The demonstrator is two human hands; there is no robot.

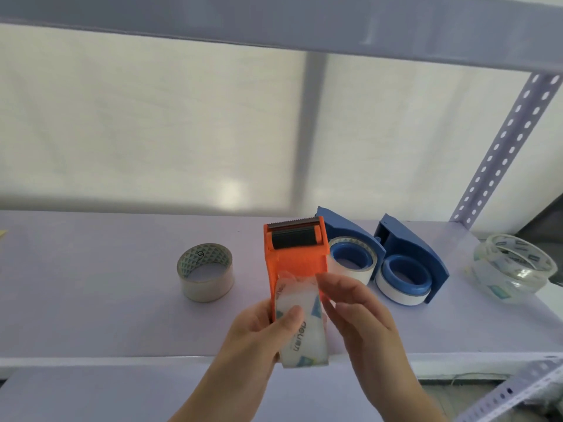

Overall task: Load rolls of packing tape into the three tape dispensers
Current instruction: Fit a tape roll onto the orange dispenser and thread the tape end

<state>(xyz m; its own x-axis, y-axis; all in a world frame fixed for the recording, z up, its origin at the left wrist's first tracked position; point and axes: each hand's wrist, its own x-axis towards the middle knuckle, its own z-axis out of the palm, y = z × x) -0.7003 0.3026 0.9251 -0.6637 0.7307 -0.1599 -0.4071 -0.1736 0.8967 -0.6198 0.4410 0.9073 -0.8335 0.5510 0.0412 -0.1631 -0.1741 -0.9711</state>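
Observation:
My left hand grips an orange tape dispenser with a clear tape roll in it, thumb pressed on the roll. The dispenser's toothed blade and black roller point away from me. My right hand touches the roll's upper right edge, fingertips pinching at the tape. Two blue dispensers lie on the shelf behind: the nearer-left blue dispenser and the right blue dispenser, each holding a white roll on a blue hub. A loose tape roll stands to the left.
The pale shelf board carries everything; its front lip runs below my hands. A clear wrapped stack of tape rolls sits at the far right. A perforated metal upright rises at the right, and another shelf spans overhead.

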